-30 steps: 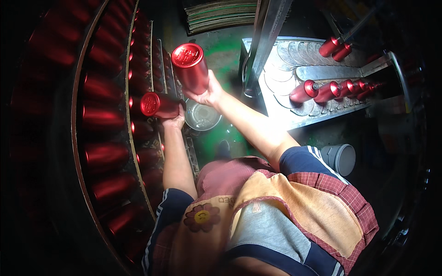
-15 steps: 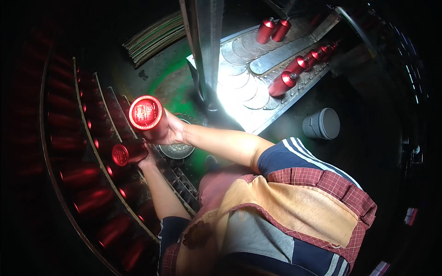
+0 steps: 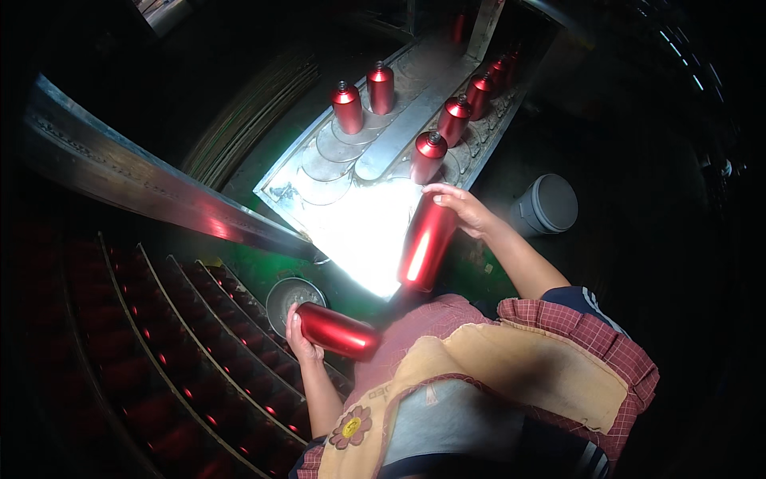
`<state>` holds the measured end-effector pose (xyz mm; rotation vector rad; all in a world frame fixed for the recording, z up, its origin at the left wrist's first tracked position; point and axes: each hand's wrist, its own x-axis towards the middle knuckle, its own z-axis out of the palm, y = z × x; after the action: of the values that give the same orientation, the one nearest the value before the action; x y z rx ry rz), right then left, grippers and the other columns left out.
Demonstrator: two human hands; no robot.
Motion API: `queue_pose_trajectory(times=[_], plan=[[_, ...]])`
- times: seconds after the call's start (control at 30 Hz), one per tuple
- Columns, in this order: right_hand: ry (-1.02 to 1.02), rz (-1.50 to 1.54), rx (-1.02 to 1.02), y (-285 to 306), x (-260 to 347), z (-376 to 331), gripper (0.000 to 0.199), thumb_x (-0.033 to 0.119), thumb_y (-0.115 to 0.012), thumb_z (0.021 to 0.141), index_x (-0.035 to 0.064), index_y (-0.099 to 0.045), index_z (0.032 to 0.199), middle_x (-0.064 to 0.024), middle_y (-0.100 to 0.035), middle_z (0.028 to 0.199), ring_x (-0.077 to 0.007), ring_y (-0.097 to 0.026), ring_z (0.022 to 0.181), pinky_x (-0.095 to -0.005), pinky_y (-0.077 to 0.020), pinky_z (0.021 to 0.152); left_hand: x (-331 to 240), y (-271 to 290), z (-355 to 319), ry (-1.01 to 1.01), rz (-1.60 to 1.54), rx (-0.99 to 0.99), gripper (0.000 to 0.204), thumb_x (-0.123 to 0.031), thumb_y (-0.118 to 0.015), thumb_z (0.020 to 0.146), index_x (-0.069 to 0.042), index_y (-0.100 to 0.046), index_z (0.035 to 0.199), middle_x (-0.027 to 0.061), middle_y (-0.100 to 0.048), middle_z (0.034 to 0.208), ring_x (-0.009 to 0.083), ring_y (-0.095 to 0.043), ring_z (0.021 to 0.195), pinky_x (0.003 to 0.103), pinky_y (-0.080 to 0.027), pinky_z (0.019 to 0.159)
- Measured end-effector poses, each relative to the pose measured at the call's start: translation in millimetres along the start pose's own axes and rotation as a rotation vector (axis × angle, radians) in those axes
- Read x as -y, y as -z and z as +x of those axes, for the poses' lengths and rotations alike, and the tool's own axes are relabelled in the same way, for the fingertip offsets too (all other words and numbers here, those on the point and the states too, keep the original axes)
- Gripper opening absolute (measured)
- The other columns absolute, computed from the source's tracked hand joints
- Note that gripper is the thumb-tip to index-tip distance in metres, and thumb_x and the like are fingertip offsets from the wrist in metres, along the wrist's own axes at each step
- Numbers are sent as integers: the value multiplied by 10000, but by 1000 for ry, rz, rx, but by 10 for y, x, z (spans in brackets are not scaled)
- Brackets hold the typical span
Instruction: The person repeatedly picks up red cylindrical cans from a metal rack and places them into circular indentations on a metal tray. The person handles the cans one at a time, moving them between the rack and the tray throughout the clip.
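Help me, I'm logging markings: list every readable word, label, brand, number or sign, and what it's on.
Tan-and-maroon cloth apron: faint letters beside the brown flower patch, not copied here.
Long grey metal post: dark marks, too blurred to read.
Shiny red cylindrical bottles in left hand and right hand: none visible.

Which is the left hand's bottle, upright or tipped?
Tipped: the red bottle lies sideways in the left hand, long side showing, unlike the upright bottles on the conveyor.
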<state>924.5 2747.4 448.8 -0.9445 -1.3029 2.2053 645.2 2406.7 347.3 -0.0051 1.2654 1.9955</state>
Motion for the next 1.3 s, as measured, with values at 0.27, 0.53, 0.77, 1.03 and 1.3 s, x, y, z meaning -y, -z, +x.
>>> queue_pose_trajectory(times=[0.27, 0.53, 0.77, 1.03, 1.3], plan=[[768, -997, -216, 441, 157, 786, 397, 127, -777, 683, 262, -763, 1056, -102, -514, 1279, -330, -486, 1194, -398, -435, 1037, 774, -2409, 525, -923, 1021, 49, 343, -104, -846, 707, -119, -770, 1041, 140, -616, 1219, 294, -579, 1125, 392, -447, 1004], [769, -1156, -221, 819, -301, 1373, 439, 130, -781, 710, 288, -744, 1118, -179, -417, 1434, -390, -358, 1314, -454, -355, 1111, 1234, -2958, 837, -852, 1395, 151, 328, -206, -823, 707, -228, -778, 1031, 152, -465, 1458, 403, -436, 1300, 469, -399, 1075], [1095, -953, -420, 753, -392, 948, 333, -45, -625, 832, 103, -724, 1114, -117, -533, 1365, -290, -481, 1220, -424, -375, 1048, 290, -1860, -420, -887, 860, 217, 245, 7, -686, 824, -51, -743, 1056, 135, -651, 1226, 247, -644, 1099, 340, -515, 912], [1048, -405, 636, -2462, -754, -120, 314, -147, -605, 753, 22, -691, 1004, -134, -575, 1160, -249, -560, 1087, -329, -475, 900, -731, 198, -3481, -733, 523, -153, 306, -145, -583, 860, 73, -719, 1027, 224, -679, 1105, 287, -659, 1007, 358, -507, 902], [1725, -446, 1081, -6611, 650, -1062, 477, 105, -699, 787, 217, -664, 1249, -116, -517, 1305, -301, -548, 1198, -415, -492, 1005, -2725, 706, -6179, -523, 1133, 450, 538, -427, -652, 919, -228, -517, 1400, 130, -386, 1540, 378, -433, 1356, 594, -526, 902]])
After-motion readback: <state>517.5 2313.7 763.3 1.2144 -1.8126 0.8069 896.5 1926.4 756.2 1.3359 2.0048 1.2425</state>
